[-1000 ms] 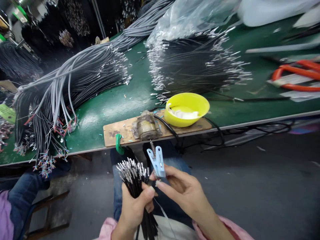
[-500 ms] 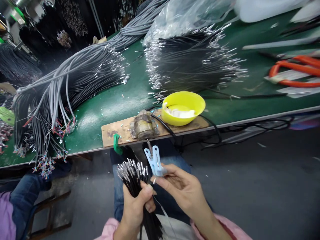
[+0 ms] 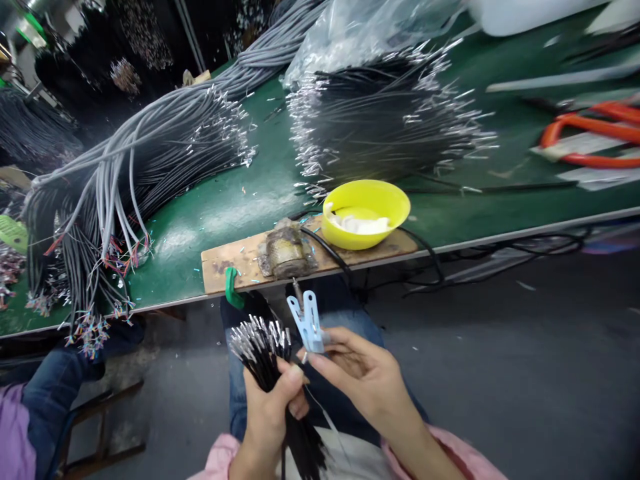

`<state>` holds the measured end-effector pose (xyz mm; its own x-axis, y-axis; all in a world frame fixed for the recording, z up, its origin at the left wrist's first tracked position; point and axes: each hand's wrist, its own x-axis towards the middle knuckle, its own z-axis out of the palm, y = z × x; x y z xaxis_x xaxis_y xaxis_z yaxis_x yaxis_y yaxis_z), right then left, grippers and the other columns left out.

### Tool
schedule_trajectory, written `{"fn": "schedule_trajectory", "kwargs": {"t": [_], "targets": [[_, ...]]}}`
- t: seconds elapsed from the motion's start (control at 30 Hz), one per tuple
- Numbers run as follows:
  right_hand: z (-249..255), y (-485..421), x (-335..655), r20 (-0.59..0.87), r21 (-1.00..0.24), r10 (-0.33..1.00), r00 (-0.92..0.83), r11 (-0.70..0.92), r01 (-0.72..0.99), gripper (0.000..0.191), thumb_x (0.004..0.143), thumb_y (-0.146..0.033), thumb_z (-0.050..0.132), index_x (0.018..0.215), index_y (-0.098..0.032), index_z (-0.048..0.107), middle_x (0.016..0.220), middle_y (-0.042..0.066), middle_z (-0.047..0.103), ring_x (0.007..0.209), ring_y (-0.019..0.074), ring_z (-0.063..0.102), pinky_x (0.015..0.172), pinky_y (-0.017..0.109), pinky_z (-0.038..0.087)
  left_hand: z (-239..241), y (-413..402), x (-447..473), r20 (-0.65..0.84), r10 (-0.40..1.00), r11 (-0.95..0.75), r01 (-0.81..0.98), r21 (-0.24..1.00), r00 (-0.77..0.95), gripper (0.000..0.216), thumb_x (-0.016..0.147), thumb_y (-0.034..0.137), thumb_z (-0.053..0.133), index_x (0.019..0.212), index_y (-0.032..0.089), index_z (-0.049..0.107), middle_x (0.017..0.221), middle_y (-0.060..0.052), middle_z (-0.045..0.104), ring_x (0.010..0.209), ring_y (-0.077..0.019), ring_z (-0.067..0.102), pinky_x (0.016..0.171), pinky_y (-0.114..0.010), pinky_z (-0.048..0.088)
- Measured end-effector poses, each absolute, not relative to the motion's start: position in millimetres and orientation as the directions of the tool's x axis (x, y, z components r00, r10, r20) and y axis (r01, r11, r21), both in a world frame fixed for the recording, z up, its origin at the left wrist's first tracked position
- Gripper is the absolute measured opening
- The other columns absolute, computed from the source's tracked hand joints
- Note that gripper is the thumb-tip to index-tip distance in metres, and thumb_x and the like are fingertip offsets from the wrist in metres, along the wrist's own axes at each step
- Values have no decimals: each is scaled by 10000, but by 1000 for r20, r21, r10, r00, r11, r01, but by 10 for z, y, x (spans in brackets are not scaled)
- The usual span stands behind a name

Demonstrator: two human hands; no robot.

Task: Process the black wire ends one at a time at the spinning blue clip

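Observation:
My left hand (image 3: 273, 410) grips a bundle of thin black wires (image 3: 260, 347) with bare silver tips that fan upward. My right hand (image 3: 360, 373) holds a pale blue plastic clip (image 3: 306, 323) upright between thumb and fingers, right beside the wire tips. Its fingertips touch the top of the bundle near my left thumb. Both hands hover over my lap, below the front edge of the green table (image 3: 225, 207).
A wooden board (image 3: 235, 257) at the table edge carries a worn metal block (image 3: 286, 250) and a yellow bowl (image 3: 366, 212). Large piles of grey cables (image 3: 130, 160) and black wires (image 3: 385, 120) lie behind. Orange-handled tool (image 3: 590, 137) sits far right. Another person's leg (image 3: 45, 393) is at left.
My hands and the clip have shifted slightly left and down in view; my right fingertips have closed in on the bundle top. The grip on wires and clip is unchanged.

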<state>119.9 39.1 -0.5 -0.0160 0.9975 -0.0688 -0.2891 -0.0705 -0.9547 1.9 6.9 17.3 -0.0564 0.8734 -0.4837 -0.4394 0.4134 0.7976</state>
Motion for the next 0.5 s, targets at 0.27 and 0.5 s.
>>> {"fn": "schedule_trajectory", "kwargs": {"t": [0.27, 0.5], "targets": [[63, 408, 1195, -97, -949, 995, 9, -89, -303, 173, 613, -261, 750, 733, -194, 645, 592, 22, 688, 549, 160, 668, 521, 204, 552, 142, 45, 63, -469, 877, 388, -418, 821, -106, 474, 549, 541, 761, 561, 175, 460, 359, 106, 339, 300, -18, 282, 341, -185, 270], [84, 422, 1193, -110, -951, 993, -40, -117, -285, 193, 618, -281, 734, 762, -203, 632, 590, 26, 697, 541, 166, 673, 507, 215, 555, 26, 1, 95, -487, 865, 374, -487, 789, -123, 495, 520, 563, 764, 556, 191, 441, 361, 111, 312, 283, -13, 254, 314, -177, 228]]}}
